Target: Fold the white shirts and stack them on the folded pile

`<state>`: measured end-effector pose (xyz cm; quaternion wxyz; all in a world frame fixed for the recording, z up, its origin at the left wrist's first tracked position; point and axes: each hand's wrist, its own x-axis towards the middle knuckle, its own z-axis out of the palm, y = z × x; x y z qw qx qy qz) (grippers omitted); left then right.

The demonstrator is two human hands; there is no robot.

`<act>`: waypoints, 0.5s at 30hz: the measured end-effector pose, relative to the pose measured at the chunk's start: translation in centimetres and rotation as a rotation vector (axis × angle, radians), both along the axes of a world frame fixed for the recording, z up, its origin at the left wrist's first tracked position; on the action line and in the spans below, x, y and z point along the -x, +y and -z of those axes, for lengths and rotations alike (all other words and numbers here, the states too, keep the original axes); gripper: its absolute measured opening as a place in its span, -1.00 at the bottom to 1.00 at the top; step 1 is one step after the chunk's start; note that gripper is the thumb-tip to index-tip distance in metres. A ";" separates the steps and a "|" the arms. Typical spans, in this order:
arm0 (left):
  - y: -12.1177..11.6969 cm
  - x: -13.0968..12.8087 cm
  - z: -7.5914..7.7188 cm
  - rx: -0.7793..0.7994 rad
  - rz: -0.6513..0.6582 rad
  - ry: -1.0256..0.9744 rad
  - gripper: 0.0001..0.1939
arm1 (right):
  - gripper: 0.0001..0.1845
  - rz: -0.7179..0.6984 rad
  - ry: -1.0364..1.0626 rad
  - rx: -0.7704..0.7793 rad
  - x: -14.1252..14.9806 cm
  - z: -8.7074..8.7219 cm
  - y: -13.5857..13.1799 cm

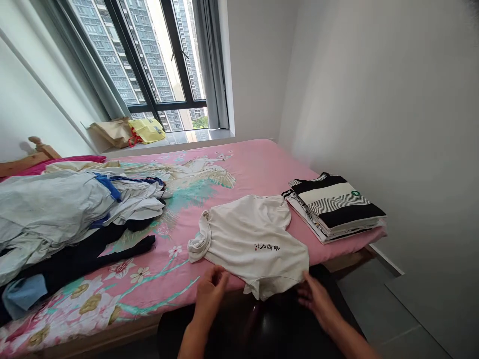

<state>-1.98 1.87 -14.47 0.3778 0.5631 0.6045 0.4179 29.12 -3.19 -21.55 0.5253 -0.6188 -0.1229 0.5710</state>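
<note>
A white T-shirt [243, 229] with small dark lettering lies spread on the front of the bed, its lower end hanging over the bed's edge. To its left, my left hand [210, 289] is held with loosely bent fingers, thumb and fingers apart and nothing between them. My right hand [316, 299] is at the shirt's lower right corner, with the thumb on the cloth and the other fingers curled below it. How far those fingers reach under the fabric is partly hidden.
A pile of folded clothes [337, 204], a striped one on top, sits at the bed's right edge. Loose clothes [63, 209] are heaped on the left. The pink floral bedsheet [258, 164] reaches back toward the window sill, where a yellow bag [147, 130] and paper bag [112, 132] lie.
</note>
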 end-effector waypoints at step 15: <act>8.0 10.2 -0.7 0.115 -0.186 -0.155 -0.59 | -0.65 -0.209 0.104 -0.193 6.1 -2.5 0.8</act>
